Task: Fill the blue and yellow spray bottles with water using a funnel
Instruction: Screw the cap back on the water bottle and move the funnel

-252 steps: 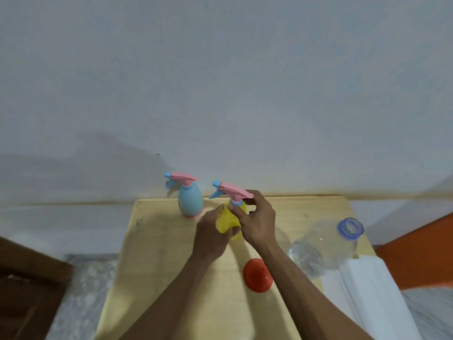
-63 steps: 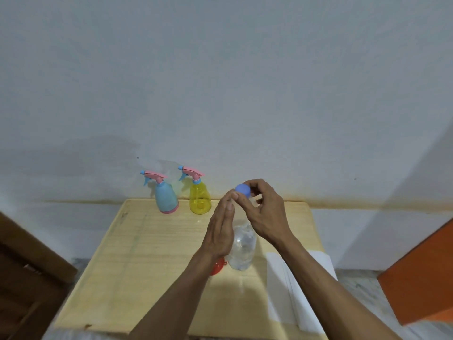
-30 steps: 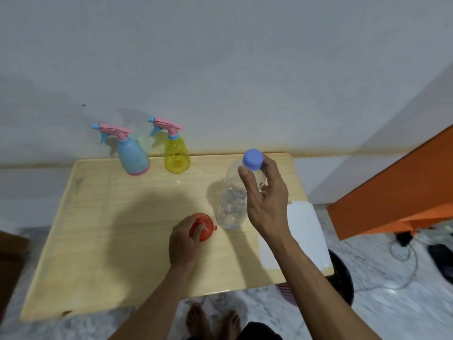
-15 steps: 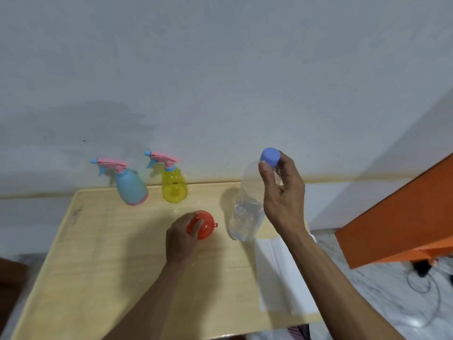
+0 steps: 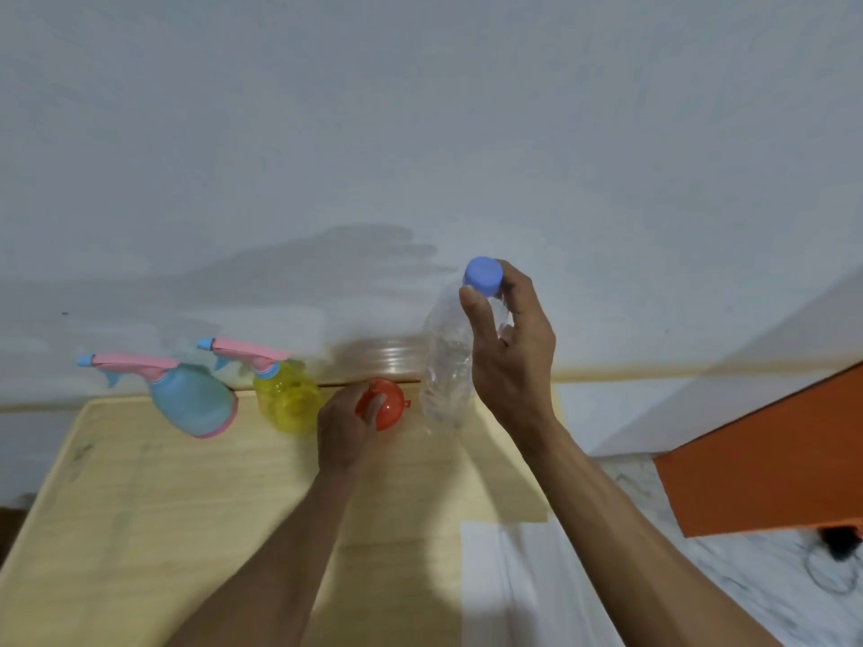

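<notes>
Funnel [image 5: 380,403] in left hand [image 5: 343,429], seemingly near table's [image 5: 140,506] far edge.

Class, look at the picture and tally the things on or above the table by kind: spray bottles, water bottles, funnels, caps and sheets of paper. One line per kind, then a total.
Spray bottles: 2 (blue, yellow)
Water bottles: 1
Funnels: 1
Caps: 1
Paper: 1
Total: 6

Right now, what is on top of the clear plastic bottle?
A blue cap sits on the clear plastic bottle, with the right hand gripping the neck just below it. The fingers cover the neck, so whether the cap is screwed tight cannot be seen.
</notes>
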